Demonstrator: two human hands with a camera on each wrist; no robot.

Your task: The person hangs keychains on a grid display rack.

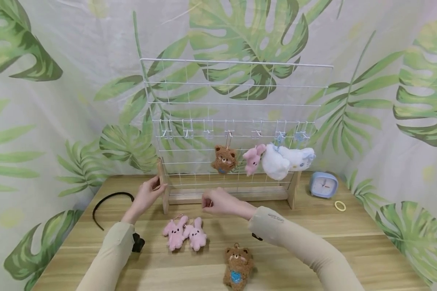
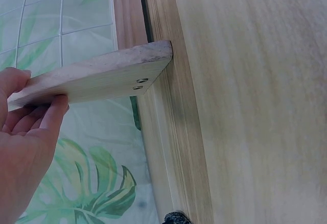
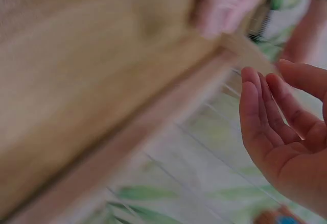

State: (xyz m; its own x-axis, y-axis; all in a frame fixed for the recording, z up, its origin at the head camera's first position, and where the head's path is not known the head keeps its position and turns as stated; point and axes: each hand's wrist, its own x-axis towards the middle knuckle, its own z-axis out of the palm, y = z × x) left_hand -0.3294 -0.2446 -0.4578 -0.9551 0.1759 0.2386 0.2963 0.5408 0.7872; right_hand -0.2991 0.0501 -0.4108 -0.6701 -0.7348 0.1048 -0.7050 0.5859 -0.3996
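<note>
My left hand grips the wooden side post of a white wire grid rack, thumb on one face and fingers on the other. In front of the rack's lower bar, my right hand hovers with loosely bent fingers and nothing between them. Two pink rabbit plush keychains lie side by side on the table below my hands. A brown bear plush keychain lies nearer the front edge. From the rack's hooks hang another brown bear, a pink rabbit and white plush toys.
Several clear hooks line the grid, some bare. A blue clock and a yellow ring sit on the table at right. A black headband lies at left. Leaf-print cloth hangs behind.
</note>
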